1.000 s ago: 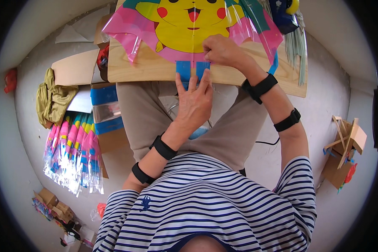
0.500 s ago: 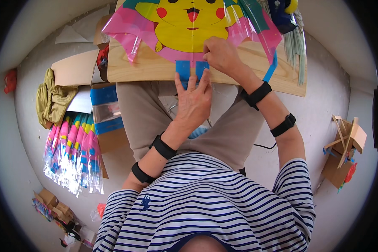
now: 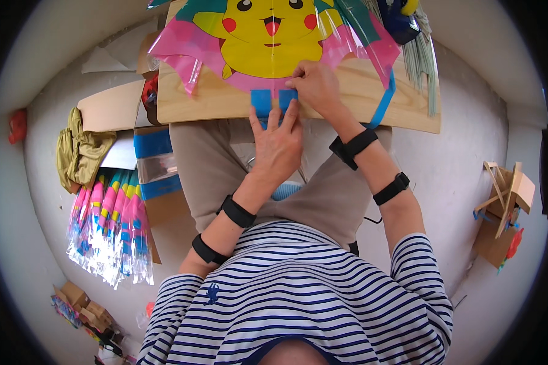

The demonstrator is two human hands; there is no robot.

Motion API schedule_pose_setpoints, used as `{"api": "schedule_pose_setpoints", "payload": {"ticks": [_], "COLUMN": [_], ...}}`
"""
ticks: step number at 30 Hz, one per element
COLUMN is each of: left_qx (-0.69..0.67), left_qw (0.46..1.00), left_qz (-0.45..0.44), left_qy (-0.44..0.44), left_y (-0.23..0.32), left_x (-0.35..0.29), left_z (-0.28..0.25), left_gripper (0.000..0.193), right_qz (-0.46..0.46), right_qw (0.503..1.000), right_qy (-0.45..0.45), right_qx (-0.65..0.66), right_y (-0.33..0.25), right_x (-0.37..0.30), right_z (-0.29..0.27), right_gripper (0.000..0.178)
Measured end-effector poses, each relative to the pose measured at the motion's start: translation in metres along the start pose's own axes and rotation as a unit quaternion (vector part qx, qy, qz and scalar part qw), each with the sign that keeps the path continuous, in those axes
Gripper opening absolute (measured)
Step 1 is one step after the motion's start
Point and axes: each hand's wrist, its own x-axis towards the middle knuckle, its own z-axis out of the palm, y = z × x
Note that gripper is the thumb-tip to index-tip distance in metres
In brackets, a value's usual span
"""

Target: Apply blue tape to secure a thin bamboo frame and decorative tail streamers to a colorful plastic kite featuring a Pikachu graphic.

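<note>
A thin plastic kite [image 3: 268, 58] lies spread on the wooden board [image 3: 371, 112], pink and teal with a yellow cartoon figure. At its lower edge are two blue strips: a left one [image 3: 260, 99] and a right one [image 3: 288, 95]. My left hand [image 3: 278, 146] is open, its spread fingertips resting on the lower ends of these strips. Above the right strip, my right hand [image 3: 316, 85] pinches with thumb and forefinger at the pink edge. What lies between those fingertips is too small to tell.
A dark blue object with a yellow part [image 3: 402, 24] and a bundle of thin pale strips [image 3: 421, 73] lie on the board's right. A blue ribbon [image 3: 382, 106] hangs over its front edge. Left stand a taped carton [image 3: 158, 176], wrapped folded kites [image 3: 112, 225] and an olive cloth [image 3: 79, 146].
My right hand has shifted slightly left and down, its fingertips now pinched at the edge by the right strip. The left hand keeps its place on the strips. The view has shifted a little.
</note>
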Motion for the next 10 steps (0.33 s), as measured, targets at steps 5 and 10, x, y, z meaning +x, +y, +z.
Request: {"api": "schedule_pose_setpoints", "payload": {"ticks": [5, 10], "left_qx": [0.019, 0.024], "left_qw": [1.000, 1.000], "left_qz": [0.003, 0.004], "left_qy": [-0.007, -0.010], "left_y": [-0.001, -0.002], "left_x": [-0.003, -0.007], "left_z": [0.002, 0.007], "left_gripper": [0.061, 0.068], "right_qz": [-0.022, -0.042], "right_qw": [1.000, 0.999], "right_qy": [-0.005, 0.009], "right_qx": [0.022, 0.023], "right_y": [0.005, 0.006], "right_x": [-0.010, -0.010], "right_z": [-0.004, -0.003], "right_gripper": [0.020, 0.022]}}
